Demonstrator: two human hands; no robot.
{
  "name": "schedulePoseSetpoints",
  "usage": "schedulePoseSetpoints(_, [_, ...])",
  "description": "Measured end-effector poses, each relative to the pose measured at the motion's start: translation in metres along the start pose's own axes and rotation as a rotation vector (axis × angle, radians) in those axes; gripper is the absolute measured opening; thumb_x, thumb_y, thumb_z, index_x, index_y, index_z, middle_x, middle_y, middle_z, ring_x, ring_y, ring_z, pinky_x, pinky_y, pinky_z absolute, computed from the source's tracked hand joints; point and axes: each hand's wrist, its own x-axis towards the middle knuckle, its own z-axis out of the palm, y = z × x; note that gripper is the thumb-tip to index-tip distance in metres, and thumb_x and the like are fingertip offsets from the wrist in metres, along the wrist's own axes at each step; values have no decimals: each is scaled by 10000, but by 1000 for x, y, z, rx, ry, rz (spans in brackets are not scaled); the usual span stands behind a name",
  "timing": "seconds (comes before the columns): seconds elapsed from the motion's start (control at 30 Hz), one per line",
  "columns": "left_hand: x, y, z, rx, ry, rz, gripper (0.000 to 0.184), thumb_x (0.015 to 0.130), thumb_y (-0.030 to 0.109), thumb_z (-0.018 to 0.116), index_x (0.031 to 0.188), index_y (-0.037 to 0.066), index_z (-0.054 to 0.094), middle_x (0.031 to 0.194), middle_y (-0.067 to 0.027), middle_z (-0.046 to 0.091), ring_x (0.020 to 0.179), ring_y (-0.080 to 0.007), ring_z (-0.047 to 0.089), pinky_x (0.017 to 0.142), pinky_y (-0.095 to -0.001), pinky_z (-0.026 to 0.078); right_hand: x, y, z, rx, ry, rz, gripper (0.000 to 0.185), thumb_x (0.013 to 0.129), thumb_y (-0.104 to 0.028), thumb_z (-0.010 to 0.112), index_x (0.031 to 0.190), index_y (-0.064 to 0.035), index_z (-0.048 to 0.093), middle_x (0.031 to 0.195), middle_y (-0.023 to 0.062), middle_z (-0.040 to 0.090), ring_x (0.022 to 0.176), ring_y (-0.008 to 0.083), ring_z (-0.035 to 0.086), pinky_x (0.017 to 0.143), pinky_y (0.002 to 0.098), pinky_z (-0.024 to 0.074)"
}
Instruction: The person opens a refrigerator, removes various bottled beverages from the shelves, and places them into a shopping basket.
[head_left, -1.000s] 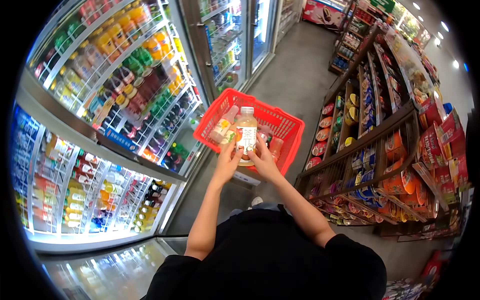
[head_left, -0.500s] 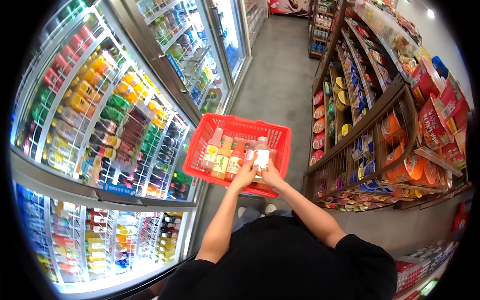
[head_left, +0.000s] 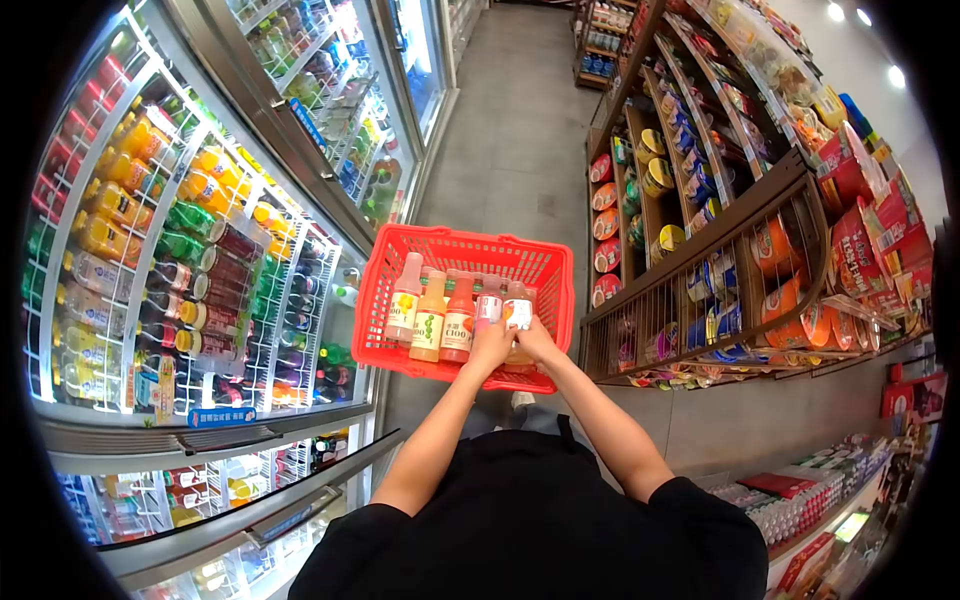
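A red plastic shopping basket point(head_left: 408, 236) is in front of me, with several drink bottles in a row inside. A pale-pink bottle point(head_left: 404, 298) leans at the left, beside a yellow-green bottle point(head_left: 427, 322) and an orange-red bottle point(head_left: 458, 318). Farther right are a bottle with a pink label point(head_left: 489, 303) and a bottle with a white label point(head_left: 517, 312). My left hand point(head_left: 490, 346) and my right hand point(head_left: 538, 343) close around the white-label bottle's lower part; the left also lies against the pink-label bottle. Some fingertips are hidden.
Lit drink coolers point(head_left: 200, 250) line the left side, and a lower cooler door point(head_left: 270, 505) stands ajar. At the right is a brown rack point(head_left: 700, 290) of instant noodles and snacks. The grey floor point(head_left: 500, 150) of the aisle runs ahead. Boxed goods point(head_left: 800, 505) sit at lower right.
The white-label bottle has gone down among the others, with both hands still at it. The basket has shifted slightly left in view, and more of the lower cooler door shows.
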Motion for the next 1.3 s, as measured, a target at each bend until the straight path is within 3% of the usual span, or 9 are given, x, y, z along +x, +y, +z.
schedulePoseSetpoints(0.07, [-3, 4, -5, 30, -12, 11, 344, 934, 301, 555, 970, -28, 649, 863, -299, 654, 867, -461, 644, 762, -529, 507, -1, 8, 7, 190, -2, -185, 516, 830, -110, 575, 1305, 55, 458, 1184, 262, 628, 1118, 354, 625, 917, 420, 502])
schedulePoseSetpoints(0.23, [-13, -5, -16, -79, -101, 78, 310, 935, 271, 549, 983, -19, 645, 876, -284, 657, 884, -448, 642, 773, -512, 502, -60, -43, 3, 193, 51, -181, 467, 873, -28, 484, 1334, 40, 448, 1198, 203, 626, 1109, 256, 624, 908, 366, 506])
schedulePoseSetpoints(0.37, [-22, -1, -34, -156, -157, 23, 420, 947, 303, 545, 1227, 0, 619, 1023, -243, 685, 1003, -382, 659, 860, -429, 512, -93, -61, 1, 300, 4, -166, 519, 897, -32, 487, 1401, 50, 396, 1257, 197, 597, 1154, 250, 599, 961, 347, 475])
schedulePoseSetpoints(0.5, [-40, 1, -44, -284, -23, 42, 376, 962, 282, 555, 1217, 16, 630, 1004, -197, 707, 916, -285, 694, 800, -357, 524, -99, -49, 9, 278, 89, -191, 573, 924, -110, 530, 1456, 25, 367, 1341, 209, 553, 1233, 235, 543, 1023, 328, 421])
schedulePoseSetpoints(0.57, [-54, 7, -58, -439, 109, 68, 322, 966, 247, 565, 1192, 32, 647, 963, -170, 712, 867, -230, 690, 768, -327, 521, -109, -64, 7, 334, 111, -249, 504, 941, -75, 530, 1422, 26, 418, 1312, 147, 559, 1184, 182, 540, 998, 299, 422])
schedulePoseSetpoints(0.77, [-85, 20, -87, -562, 445, 101, 233, 966, 157, 556, 1126, 38, 676, 879, -105, 717, 770, -158, 673, 701, -301, 524, -152, -127, -10, 608, -103, -359, 364, 985, -126, 477, 1332, -29, 530, 1320, 81, 553, 1237, 186, 506, 1013, 345, 443])
schedulePoseSetpoints(0.97, [-125, 46, -104, -668, 638, 88, 262, 1000, 171, 514, 1150, 19, 667, 951, -92, 724, 894, -134, 670, 808, -284, 518, -169, -144, -29, 693, -264, -523, 315, 999, -142, 457, 1272, -32, 569, 1283, 77, 574, 1188, 192, 562, 973, 348, 490])
schedulePoseSetpoints(1.1, [-166, 47, -82, -547, 803, -44, 230, 994, 170, 529, 1097, 39, 688, 902, -75, 720, 810, -126, 658, 744, -283, 512, -192, -138, -23, 687, -456, -508, 343, 1009, -177, 461, 1296, -6, 537, 1234, 114, 605, 1167, 207, 580, 968, 354, 488])
schedulePoseSetpoints(1.3, [-245, 14, -28, -779, 921, -212, 240, 1011, 180, 516, 1118, 34, 674, 879, -53, 715, 802, -101, 646, 745, -257, 507, -218, -104, 38, 626, -813, -412, 426, 1006, -222, 459, 1364, 9, 464, 1235, 164, 609, 1111, 250, 616, 960, 375, 487])
